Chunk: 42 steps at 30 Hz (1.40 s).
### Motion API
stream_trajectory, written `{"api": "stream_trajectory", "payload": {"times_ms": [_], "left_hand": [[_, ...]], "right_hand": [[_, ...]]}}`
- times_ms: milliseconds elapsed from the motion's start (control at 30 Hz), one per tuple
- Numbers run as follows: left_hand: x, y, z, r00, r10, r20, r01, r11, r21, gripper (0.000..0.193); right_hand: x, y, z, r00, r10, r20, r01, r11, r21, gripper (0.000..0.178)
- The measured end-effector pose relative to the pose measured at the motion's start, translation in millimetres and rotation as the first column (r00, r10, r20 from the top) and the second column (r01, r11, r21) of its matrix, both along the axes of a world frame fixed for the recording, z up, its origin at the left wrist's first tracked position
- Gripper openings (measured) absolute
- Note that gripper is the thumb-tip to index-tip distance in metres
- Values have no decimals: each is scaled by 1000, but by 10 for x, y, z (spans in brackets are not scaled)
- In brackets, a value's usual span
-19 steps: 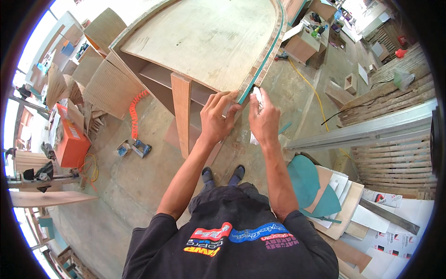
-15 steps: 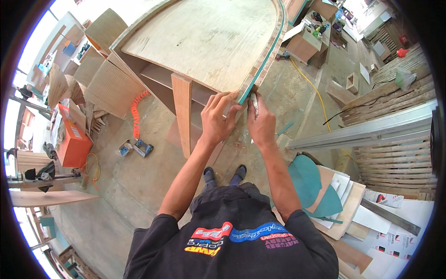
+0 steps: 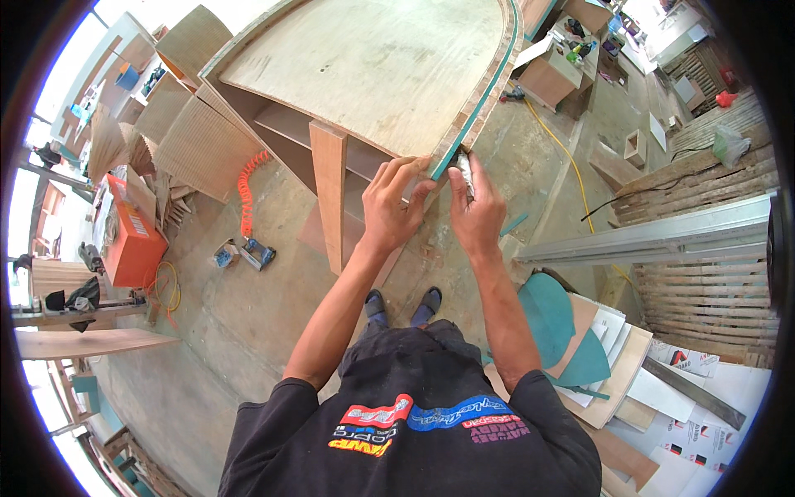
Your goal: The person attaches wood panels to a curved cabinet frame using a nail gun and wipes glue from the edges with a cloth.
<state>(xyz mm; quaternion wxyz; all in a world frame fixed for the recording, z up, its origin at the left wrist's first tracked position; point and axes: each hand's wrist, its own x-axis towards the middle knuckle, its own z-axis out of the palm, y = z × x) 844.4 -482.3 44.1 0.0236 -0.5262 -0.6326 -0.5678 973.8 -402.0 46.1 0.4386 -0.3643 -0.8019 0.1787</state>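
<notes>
A curved wooden cabinet (image 3: pixel 356 70) stands in front of me, its pale plywood face upward. A narrow teal strip (image 3: pixel 476 120) runs along its right rim and ends at the near corner. My left hand (image 3: pixel 393 203) is closed at that corner, fingers over the panel edge and thumb by the strip's end, which it seems to pinch. Just right of the strip, my right hand (image 3: pixel 480 211) grips a small silvery-white object (image 3: pixel 466 176), mostly hidden by the fingers, so its kind is unclear. A tapered wooden board (image 3: pixel 330 199) stands upright against the cabinet's near side.
On the floor to the left lie a blue nail gun (image 3: pixel 258 253) and its orange coiled hose (image 3: pixel 246 195). A yellow cord (image 3: pixel 567 161) crosses the floor at right. Sheet offcuts (image 3: pixel 609 356) are stacked beside my right arm, below a metal beam (image 3: pixel 646 236).
My right hand has shifted slightly right and its fingers have straightened somewhat, still holding the silvery-white object. The left hand stays at the corner. The whole view has shifted slightly.
</notes>
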Motion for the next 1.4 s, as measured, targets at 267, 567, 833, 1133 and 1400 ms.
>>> {"api": "stream_trajectory", "payload": {"times_ms": [267, 567, 833, 1133, 1400], "left_hand": [[11, -8, 1, 997, -28, 71, 29, 999, -19, 33], [28, -7, 9, 997, -24, 74, 25, 1000, -8, 32], [30, -11, 38, 997, -10, 83, 12, 999, -31, 32], [32, -10, -29, 1000, 18, -9, -18, 1000, -6, 34], [-50, 119, -250, 999, -50, 17, 48, 991, 122, 34]], "right_hand": [[-64, 31, -58, 997, -27, -78, 29, 999, 24, 34], [-48, 76, -148, 999, -20, -50, 25, 995, 99, 33], [-77, 66, -30, 997, -17, -73, 21, 998, 57, 32], [-91, -14, -237, 998, -57, -31, 56, 998, -33, 30], [-117, 29, -994, 996, -90, -31, 88, 995, -41, 35]]}}
